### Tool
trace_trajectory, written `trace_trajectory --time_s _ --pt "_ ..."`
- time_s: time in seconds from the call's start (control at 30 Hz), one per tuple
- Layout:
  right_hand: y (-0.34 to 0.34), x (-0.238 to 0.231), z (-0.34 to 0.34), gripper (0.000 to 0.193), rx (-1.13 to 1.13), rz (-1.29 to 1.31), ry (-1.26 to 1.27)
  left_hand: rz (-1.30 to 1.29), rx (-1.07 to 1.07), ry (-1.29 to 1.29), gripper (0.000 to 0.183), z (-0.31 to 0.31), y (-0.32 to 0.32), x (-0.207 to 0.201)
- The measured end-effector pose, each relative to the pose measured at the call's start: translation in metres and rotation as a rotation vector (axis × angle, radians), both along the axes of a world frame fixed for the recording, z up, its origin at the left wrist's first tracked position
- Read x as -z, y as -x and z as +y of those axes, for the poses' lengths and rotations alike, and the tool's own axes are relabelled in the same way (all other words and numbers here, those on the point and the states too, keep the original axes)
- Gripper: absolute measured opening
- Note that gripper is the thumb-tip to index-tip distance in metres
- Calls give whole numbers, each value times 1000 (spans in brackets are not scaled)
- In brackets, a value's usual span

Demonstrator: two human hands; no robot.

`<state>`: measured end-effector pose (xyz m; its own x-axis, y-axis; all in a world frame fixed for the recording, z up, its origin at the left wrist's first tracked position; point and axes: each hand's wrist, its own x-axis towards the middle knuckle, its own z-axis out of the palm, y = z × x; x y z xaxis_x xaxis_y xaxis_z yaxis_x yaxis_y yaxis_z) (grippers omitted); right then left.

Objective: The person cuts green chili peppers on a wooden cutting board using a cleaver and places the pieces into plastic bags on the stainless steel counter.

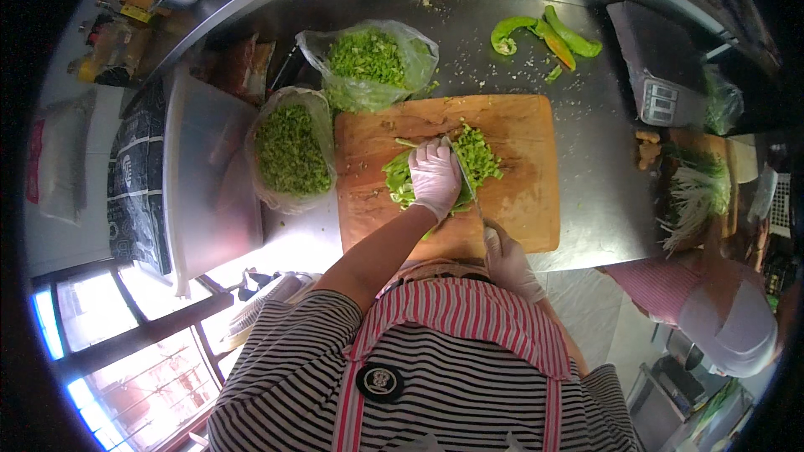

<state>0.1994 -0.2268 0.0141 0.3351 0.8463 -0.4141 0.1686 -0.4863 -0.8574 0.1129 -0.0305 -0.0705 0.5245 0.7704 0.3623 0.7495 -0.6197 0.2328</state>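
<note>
- left hand (436,177) clamped down on greens (399,177), middle of the board (528,201)
- right hand (509,261)'s gripping the knife (467,177), near edge
- peppers (573,36) up by the counter (607,209)'s far edge

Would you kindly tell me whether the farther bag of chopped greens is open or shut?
The bag is open: its mouth is spread wide, chopped greens exposed inside.

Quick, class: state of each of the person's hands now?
Left hand: resting on light-green leafy vegetable pieces; whether it grips cannot be told.
Right hand: closed, holding a long metal-bladed knife.
</note>
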Motion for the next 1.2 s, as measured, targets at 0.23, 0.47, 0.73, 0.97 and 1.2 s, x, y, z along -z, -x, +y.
trace_trajectory --time_s 0.23,0.47,0.73,0.97,1.2 --pt "-3 49 33 45 19 -63 63 -20 8 -1 37 1 -3 -1" --pt "-7 17 17 49 38 30 -9 -210 39 85 35 4 3 -3" --pt "8 6 4 47 -9 -55 10 -96 -40 47 32 2 4 8" --pt "-1 48 36 47 16 -39 33 -152 -6 46 27 3 0 7" --pt "-2 31 18 46 62 67 -48 -359 36 80 29 7 1 12"
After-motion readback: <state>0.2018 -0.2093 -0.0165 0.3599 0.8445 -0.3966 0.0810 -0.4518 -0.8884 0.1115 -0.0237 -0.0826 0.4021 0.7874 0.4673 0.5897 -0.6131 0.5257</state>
